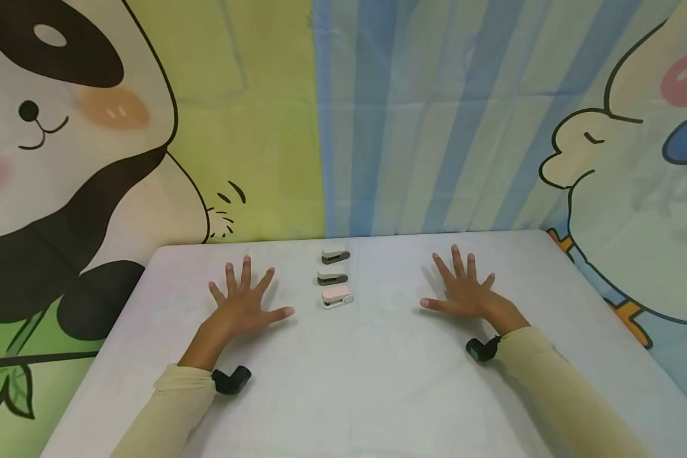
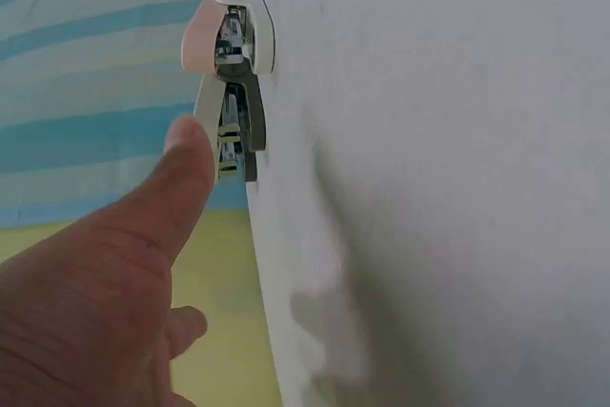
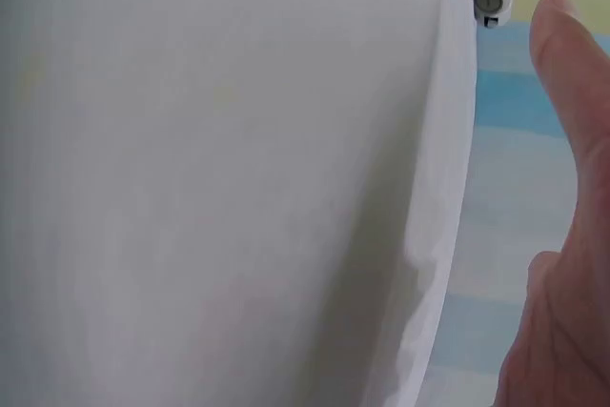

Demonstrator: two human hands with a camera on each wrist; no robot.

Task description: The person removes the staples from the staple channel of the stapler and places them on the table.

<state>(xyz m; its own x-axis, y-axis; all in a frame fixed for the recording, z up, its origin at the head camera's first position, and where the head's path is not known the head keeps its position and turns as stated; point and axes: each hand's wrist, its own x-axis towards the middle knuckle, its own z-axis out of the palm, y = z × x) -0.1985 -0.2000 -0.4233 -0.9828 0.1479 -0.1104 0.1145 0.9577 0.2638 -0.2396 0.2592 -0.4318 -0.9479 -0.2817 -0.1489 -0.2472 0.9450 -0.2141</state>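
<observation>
Three small staplers stand in a column near the middle of the table. The nearest is a pink and white stapler [image 1: 336, 296]; behind it is a white and grey stapler [image 1: 333, 276], and farthest back another white and grey stapler [image 1: 335, 256]. To their left, my left hand [image 1: 242, 309] has its fingers spread and holds nothing; its thumb points toward the pink stapler. My right hand [image 1: 464, 292] is spread likewise on the right side, apart from the staplers. In the left wrist view the pink stapler [image 2: 229, 33] shows beyond the thumb.
A white cloth covers the table [image 1: 343, 381]. Behind it hangs a printed curtain [image 1: 252, 127] with a cartoon panda on the left and blue stripes. Each wrist bears a small black camera, one of them at the left wrist [image 1: 232, 380].
</observation>
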